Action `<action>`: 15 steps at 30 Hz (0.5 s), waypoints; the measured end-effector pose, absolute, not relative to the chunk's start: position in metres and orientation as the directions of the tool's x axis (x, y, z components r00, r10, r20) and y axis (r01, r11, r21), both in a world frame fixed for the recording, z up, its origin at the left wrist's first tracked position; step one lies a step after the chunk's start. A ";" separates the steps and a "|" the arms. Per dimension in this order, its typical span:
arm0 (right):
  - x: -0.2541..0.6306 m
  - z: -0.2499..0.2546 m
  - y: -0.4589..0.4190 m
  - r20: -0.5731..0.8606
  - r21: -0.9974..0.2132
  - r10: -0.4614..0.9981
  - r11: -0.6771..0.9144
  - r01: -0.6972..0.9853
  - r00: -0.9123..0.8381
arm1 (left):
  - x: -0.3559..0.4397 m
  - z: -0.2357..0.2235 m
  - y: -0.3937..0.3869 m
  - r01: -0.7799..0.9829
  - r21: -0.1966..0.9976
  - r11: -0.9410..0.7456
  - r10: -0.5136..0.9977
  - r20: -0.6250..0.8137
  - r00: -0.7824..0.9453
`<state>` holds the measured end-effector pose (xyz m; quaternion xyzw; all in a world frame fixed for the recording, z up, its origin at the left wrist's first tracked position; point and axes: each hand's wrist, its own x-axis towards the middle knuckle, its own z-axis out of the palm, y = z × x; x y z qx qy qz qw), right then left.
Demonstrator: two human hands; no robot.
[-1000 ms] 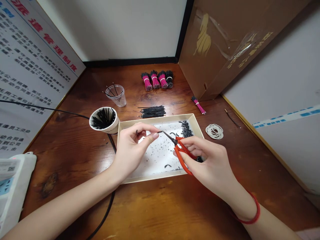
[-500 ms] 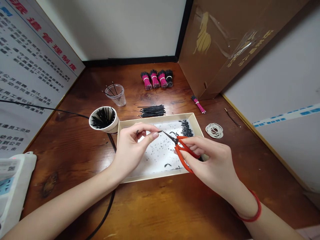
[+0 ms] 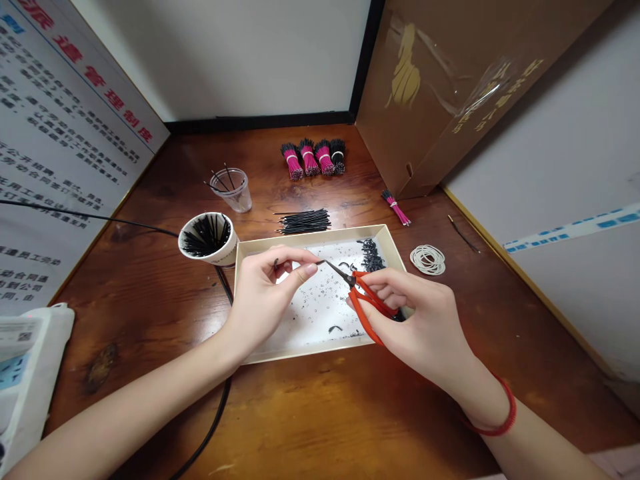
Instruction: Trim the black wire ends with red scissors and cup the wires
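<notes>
At frame centre, a short black wire (image 3: pixel 275 265) is pinched by the left hand (image 3: pixel 260 293), thumb and forefinger pressed together, above a cardboard tray (image 3: pixel 305 238); red scissors (image 3: pixel 363 301) are gripped in the right hand (image 3: pixel 417 320), fingers curled.

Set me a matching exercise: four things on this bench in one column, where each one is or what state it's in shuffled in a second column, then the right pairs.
Things:
1. red-handled scissors
2. paper cup
3. white rubber bands
4. pink-sleeved wire bundles

Places or states:
A. right of the tray
B. in the right hand
C. lined up farthest from the hands
D. packed with black wires

Pairs: 1-B, 2-D, 3-A, 4-C
</notes>
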<state>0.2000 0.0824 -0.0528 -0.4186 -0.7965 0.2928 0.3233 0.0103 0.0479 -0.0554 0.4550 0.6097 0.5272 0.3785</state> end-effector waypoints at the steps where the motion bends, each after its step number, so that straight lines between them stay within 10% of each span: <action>1: 0.200 -0.053 0.082 0.264 -0.740 0.857 0.474 0.477 -0.442 | 0.010 -0.055 0.048 0.155 0.987 0.032 0.953 0.017 -0.301; 15: 0.200 -0.051 0.083 0.249 -0.745 0.861 0.463 0.480 -0.444 | 0.010 -0.054 0.048 0.170 0.985 0.005 0.952 0.047 -0.302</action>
